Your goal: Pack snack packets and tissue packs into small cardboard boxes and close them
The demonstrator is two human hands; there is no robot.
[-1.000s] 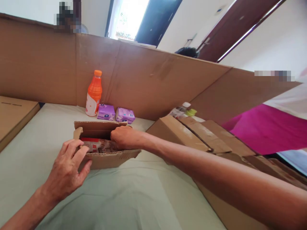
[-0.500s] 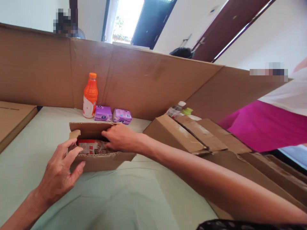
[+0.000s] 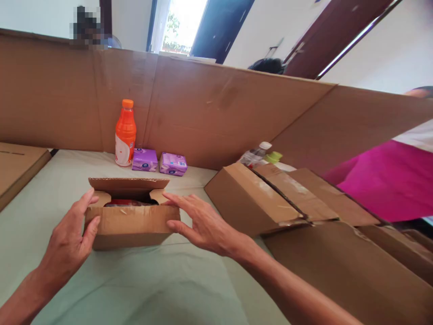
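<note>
A small cardboard box stands on the pale green cloth in front of me, with its top partly open. My left hand is at its left end, fingers by the side flap and thumb against the front panel. At the right end, my right hand lays its fingers on the other side flap, with the thumb at the front corner. Between them the hands hold the box. The back flap stands up. Inside, a red-edged package shows only in part; the front panel hides the rest.
Behind the box stand an orange bottle and two purple tissue packs. A tall cardboard wall runs along the back. Larger cartons are on the right, a flat carton on the left. A person in magenta clothing is beyond.
My right hand has come out of the box to its right end. The box has turned to face me, its side flaps now folded inward and covering more of the package.
</note>
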